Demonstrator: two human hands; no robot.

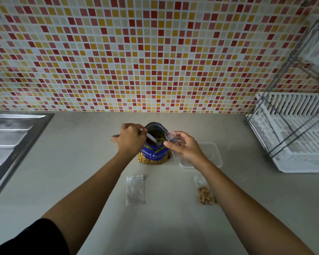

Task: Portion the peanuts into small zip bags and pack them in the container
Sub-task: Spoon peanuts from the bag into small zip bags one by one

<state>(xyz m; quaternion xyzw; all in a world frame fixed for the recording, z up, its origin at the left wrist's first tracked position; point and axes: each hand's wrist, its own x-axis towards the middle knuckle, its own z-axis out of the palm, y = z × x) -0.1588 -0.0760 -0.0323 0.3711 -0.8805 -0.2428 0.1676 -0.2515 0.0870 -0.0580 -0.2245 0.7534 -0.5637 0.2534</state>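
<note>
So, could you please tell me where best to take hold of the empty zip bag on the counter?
Probably pinch the empty zip bag at its far edge, nearest the peanut bag, coming from above. It lies flat and thin on the counter, and that end looks like its mouth.

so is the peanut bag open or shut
Open. The peanut bag stands upright with its top spread wide, and the left hand holds a spoon dipped into its mouth.
</note>
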